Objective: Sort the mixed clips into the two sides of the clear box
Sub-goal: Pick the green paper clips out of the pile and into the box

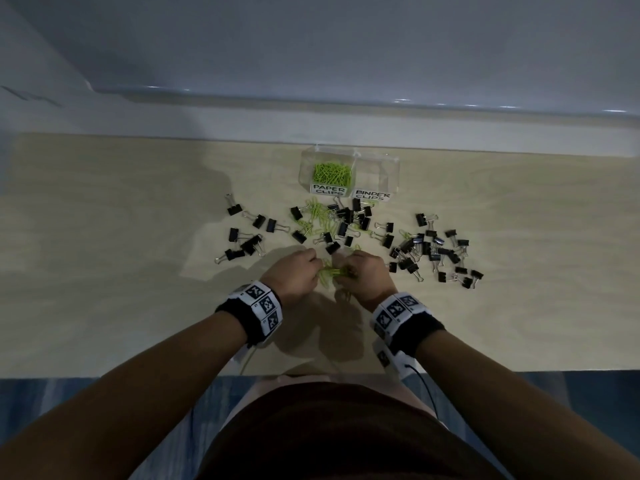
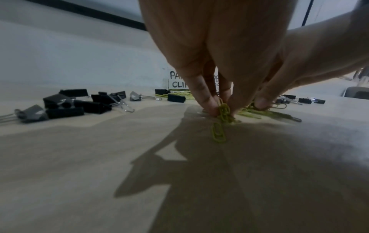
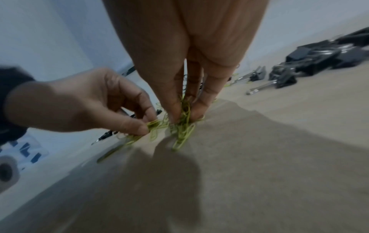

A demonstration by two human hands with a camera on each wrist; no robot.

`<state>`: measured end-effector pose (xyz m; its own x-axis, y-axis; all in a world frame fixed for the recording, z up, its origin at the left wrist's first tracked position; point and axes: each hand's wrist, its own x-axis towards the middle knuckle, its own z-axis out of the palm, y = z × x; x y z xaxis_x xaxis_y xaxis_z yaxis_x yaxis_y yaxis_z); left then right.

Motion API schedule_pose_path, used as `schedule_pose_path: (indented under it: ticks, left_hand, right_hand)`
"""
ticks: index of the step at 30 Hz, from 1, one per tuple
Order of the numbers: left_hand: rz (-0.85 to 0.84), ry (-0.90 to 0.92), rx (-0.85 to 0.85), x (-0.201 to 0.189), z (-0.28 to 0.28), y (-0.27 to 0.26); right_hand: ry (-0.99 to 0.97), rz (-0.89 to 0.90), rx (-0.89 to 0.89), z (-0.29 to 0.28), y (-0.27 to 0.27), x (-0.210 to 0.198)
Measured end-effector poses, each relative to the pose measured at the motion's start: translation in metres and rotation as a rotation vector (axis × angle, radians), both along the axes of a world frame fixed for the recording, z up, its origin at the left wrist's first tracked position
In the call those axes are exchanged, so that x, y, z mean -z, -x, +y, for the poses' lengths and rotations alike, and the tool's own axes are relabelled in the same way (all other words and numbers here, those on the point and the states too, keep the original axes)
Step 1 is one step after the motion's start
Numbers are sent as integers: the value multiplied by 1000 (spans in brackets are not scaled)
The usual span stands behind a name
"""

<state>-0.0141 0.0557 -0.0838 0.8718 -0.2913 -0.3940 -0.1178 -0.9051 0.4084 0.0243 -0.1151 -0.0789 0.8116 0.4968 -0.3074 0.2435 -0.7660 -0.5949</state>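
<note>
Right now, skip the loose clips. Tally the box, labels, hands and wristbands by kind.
Box: 1
Labels: 2
Hands: 2, left hand and right hand
Wristbands: 2
Total: 7

I saw a pale wood-grain table point(image 1: 104, 237) spreading out beneath and on both sides of my hands. Beyond the hands, a light grey wall point(image 1: 311, 46) ran along the table's far edge. Nearer to me than the hands, past the table's near edge, lay blue streaked floor point(image 1: 52, 400).
</note>
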Motion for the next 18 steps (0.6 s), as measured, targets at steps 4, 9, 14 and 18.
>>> schedule_pose_path:
  ticks: [4, 9, 14, 18]
  left_hand:
    - [13, 30, -9, -2, 2, -7]
    - [15, 340, -378, -16, 8, -21]
    - [-74, 481, -602, -50, 20, -76]
    - [-172, 411, -702, -63, 25, -133]
  right_hand:
    - [-78, 113, 162, -14, -12, -9]
    - [-133, 210, 312, -9, -53, -38]
    - [-169, 65, 292, 28, -114, -64]
    - [-72, -91, 269, 62, -150, -64]
